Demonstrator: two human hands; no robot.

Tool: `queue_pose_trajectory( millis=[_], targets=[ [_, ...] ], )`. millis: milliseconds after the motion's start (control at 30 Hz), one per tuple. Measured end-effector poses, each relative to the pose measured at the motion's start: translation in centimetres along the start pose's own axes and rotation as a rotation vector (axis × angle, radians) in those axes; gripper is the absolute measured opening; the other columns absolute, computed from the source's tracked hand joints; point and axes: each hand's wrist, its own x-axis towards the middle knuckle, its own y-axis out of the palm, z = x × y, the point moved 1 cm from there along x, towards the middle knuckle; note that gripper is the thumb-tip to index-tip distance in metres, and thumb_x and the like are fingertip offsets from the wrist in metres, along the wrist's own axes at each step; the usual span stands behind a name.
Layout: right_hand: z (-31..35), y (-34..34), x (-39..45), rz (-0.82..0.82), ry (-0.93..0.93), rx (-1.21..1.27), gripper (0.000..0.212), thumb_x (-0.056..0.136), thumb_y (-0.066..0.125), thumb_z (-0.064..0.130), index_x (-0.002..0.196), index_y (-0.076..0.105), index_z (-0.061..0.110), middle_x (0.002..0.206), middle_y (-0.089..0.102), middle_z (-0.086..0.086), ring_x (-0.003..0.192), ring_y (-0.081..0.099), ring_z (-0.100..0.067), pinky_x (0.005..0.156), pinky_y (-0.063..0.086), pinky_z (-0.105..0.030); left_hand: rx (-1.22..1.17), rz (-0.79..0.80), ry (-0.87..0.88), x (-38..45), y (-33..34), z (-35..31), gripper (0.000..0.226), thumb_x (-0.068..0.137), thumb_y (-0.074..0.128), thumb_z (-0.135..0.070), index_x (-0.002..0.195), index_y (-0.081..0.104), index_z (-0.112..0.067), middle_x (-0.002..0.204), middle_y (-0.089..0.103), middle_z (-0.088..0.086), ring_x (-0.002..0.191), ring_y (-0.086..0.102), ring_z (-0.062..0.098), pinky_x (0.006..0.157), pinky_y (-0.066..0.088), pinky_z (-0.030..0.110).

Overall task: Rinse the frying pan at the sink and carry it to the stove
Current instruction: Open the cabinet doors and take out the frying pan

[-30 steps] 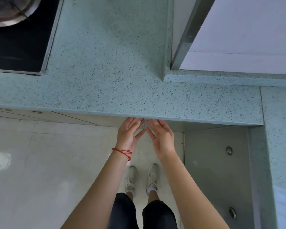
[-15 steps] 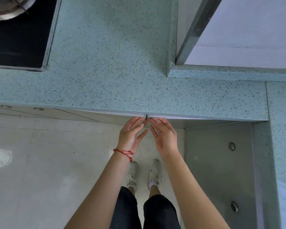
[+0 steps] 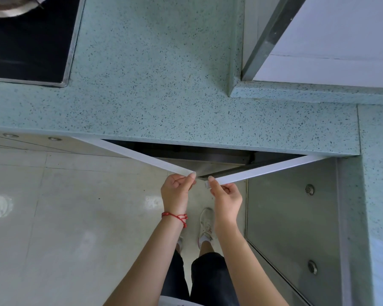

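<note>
Both hands are pinching door edges under the counter [image 3: 164, 89] — left hand [image 3: 175, 191] on left door [image 3: 137, 155], right hand [image 3: 227, 198] on right door [image 3: 263, 171] — so keep swinging them evenly & wide w/ firm grip; pan isn't showing yet, prob inside.

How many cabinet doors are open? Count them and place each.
2. The left door is held at its edge by the left hand; the right door by the right hand. Others may be hidden.
</note>
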Motion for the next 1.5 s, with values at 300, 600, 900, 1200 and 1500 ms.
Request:
queue_pose_trajectory(
  millis=[300,600,900,1200,1500],
  targets=[
    [-0.1,0.9,-0.5,-0.086,-0.038,-0.101,0.024,0.080,0.071,0.019,0.070,0.050,0.014,0.062,0.051,0.005,0.053,0.044,-0.007,0.053,0.040,-0.014,0.106,-0.125,0.036,-0.2,1.2,-0.2,0.031,0.074,0.073,-0.019,0.065,0.045,-0.012,0.065,0.054,0.004,0.060,0.051,0.014,0.055,0.041,0.018],
    [-0.8,0.4,-1.5,-0.113,-0.061,-0.131,0.022,0.082,0.067,0.017,0.075,0.046,0.015,0.067,0.050,0.003,0.058,0.046,-0.010,0.060,0.041,-0.021,0.164,-0.074,0.032,-0.9,-0.1,0.5,0.028,0.077,0.070,-0.021,0.071,0.046,-0.008,0.066,0.051,0.003,0.062,0.050,0.013,0.056,0.040,0.020],
    [-2.3,-2.7,-3.7,-0.117,-0.098,-0.173,0.030,0.084,0.063,0.014,0.068,0.039,0.019,0.062,0.041,0.006,0.051,0.037,-0.008,0.050,0.034,-0.017,0.194,-0.023,0.051,-1.9,-2.8,2.0,0.027,0.076,0.070,-0.020,0.083,0.053,-0.001,0.069,0.053,0.007,0.062,0.050,0.015,0.057,0.041,0.020],
    [-3.6,-5.7,-4.9,-0.105,-0.150,-0.229,0.026,0.083,0.062,0.013,0.067,0.042,0.018,0.060,0.042,0.006,0.051,0.039,-0.010,0.049,0.037,-0.015,0.220,-0.026,0.055,-3.6,-6.2,3.6,0.027,0.074,0.073,-0.019,0.080,0.051,-0.005,0.065,0.052,0.002,0.062,0.050,0.014,0.059,0.041,0.019],
    [-5.2,-10.7,-6.5,-0.101,-0.212,-0.285,0.023,0.083,0.060,0.011,0.067,0.046,0.018,0.059,0.046,0.004,0.053,0.042,-0.012,0.053,0.036,-0.023,0.295,-0.088,0.095,-5.9,-9.1,4.6,0.022,0.076,0.070,-0.019,0.079,0.051,-0.009,0.064,0.052,-0.002,0.061,0.051,0.013,0.054,0.038,0.018]
  ],
)
